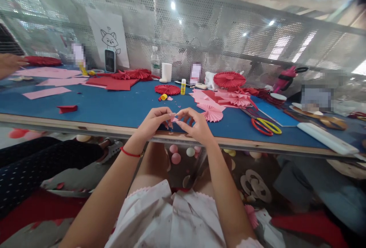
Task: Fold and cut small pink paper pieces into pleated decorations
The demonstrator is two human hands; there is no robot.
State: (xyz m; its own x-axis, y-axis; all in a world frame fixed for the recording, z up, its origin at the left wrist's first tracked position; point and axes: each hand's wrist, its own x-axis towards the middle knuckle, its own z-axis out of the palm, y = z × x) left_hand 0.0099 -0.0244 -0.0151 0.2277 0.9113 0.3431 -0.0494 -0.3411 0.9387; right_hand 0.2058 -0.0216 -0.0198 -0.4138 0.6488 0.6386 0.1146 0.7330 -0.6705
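At a blue-topped work table [94,111] in a mesh-walled workshop, a person's left hand [154,122] and right hand [194,124] pinched a small folded piece of pink paper [174,119] between curled fingertips, above the table's front edge. A pink paper fan [212,113] lay just beside the right hand, with red-and-yellow-handled scissors [265,126] farther right.
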